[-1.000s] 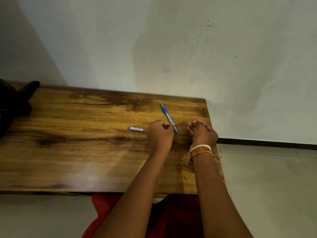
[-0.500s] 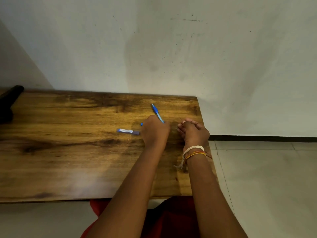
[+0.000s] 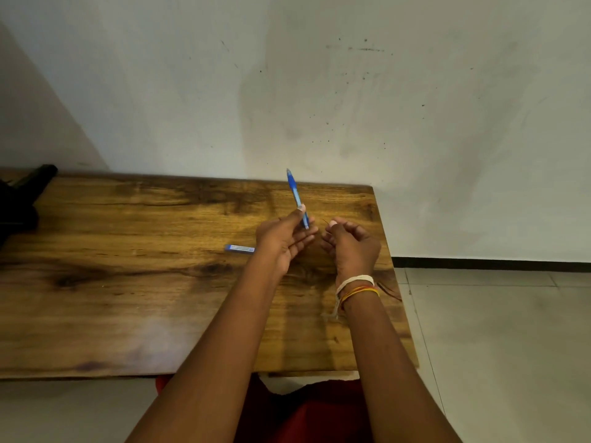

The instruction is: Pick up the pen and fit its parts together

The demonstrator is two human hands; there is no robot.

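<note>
My left hand (image 3: 283,239) holds a blue mechanical pencil (image 3: 295,190) above the wooden table (image 3: 128,282); thumb and fingers pinch its lower end and its tip points up and away. My right hand (image 3: 350,246), with thread bands on the wrist, is curled just right of it and pinches a very thin dark lead (image 3: 326,222) between thumb and forefinger, close to the pencil's lower end. A small blue lead case (image 3: 240,248) lies flat on the table just left of my left hand.
A black object (image 3: 22,199) sits at the table's far left corner. The white wall stands right behind the table. The table's right edge is near my right wrist, with tiled floor (image 3: 495,330) beyond it. Red cloth (image 3: 303,417) shows below the front edge.
Both hands have lifted off the table. My left hand has raised the blue pencil and turned its tip upward. My right hand now pinches a thin lead beside it.
</note>
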